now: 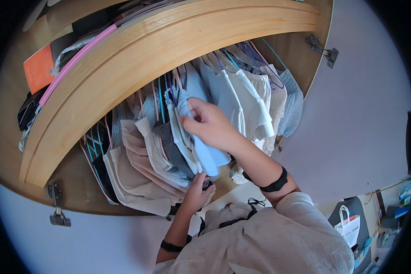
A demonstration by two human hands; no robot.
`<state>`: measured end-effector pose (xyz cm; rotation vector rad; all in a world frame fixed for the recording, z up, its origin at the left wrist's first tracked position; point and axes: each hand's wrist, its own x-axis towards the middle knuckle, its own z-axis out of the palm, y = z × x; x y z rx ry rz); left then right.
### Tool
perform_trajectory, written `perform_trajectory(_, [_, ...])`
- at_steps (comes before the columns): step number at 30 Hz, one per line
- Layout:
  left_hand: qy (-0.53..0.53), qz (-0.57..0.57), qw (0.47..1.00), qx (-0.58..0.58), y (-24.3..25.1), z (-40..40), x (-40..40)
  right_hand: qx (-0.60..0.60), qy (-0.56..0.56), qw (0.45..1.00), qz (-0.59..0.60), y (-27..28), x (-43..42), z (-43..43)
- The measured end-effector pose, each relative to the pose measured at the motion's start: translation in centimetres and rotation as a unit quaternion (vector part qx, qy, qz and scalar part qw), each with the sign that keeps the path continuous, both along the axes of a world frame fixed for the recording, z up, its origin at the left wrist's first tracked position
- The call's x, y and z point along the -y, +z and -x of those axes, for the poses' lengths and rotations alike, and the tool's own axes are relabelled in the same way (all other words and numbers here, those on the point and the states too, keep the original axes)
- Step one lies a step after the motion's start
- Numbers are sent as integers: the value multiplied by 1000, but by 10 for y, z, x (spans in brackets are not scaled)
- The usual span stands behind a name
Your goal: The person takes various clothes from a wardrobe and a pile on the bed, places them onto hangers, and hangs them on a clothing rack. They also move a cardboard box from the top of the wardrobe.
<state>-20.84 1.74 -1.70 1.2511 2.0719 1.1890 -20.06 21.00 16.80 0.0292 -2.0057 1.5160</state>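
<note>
A light blue garment (205,154) hangs in the wardrobe among other clothes. My right hand (209,125) grips its upper part, thumb and fingers closed on the fabric near the hanger. Lower down, my left hand (196,194) is at the garment's bottom edge, fingertips touching or very near the hem; whether they pinch it is not clear. Just left of the blue cloth hang a white garment (183,140) and a dark grey one (173,144). To its right are a pale blue-grey top (222,92) and a white short-sleeved top (251,106).
A curved-looking wooden shelf edge (178,44) crosses above the clothes. Open doors stand at left (99,239) and right (342,113), on metal hinges. Beige and pink clothes (140,161) fill the left side. An orange notebook (39,66) is on the shelf; a white paper bag (348,226) stands behind, right.
</note>
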Motion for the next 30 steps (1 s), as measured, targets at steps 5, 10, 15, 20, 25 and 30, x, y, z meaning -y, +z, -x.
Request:
perform_trajectory(5, [-12, -6, 995, 98, -8, 18, -4, 23, -9, 1000, -3, -39, 0, 39])
perform_trajectory(10, [-60, 7, 993, 102, -34, 34, -17, 102, -4, 994, 26, -64, -14, 38])
perform_trajectory(15, [-87, 19, 988, 127, -54, 45, -45, 5, 66, 977, 202, -100, -16, 11])
perform_trajectory(20, [-163, 88, 973, 136, -79, 47, -75, 217, -47, 964, 146, -190, -59, -84])
perform_trajectory(25, [-267, 180, 919, 226, -103, 17, -117, 593, -150, 787, -84, -285, -86, -268])
perform_trajectory(30, [-370, 223, 874, 221, -125, -36, -167, 671, -305, 669, 93, -249, -73, -400])
